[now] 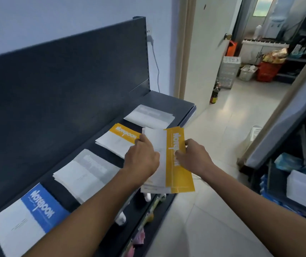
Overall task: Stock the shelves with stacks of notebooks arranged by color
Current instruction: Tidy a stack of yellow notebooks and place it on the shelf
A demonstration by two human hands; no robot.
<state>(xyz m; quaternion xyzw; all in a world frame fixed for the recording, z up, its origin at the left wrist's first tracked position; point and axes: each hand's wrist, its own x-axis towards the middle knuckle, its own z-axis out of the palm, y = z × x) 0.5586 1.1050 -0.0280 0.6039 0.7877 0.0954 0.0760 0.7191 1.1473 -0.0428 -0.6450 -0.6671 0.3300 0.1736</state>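
Observation:
Both hands hold a stack of yellow-and-white notebooks (172, 164) in the air just off the front edge of the dark shelf (176, 104). My left hand (142, 156) grips the stack's left side, my right hand (194, 156) its yellow right side. On the shelf lie a blue-banded stack (28, 217) nearest me, then a grey-and-white stack (85, 173), a yellow-banded stack (117, 140) and another grey-and-white stack (150, 115) at the far end. The held stack hangs beside the yellow one.
The shelf's dark back panel (65, 80) rises behind the stacks. A lower shelf with small goods (148, 217) juts out beneath my arms. To the right stands another rack with blue and white packs (296, 182). An open doorway (241, 80) lies beyond on tiled floor.

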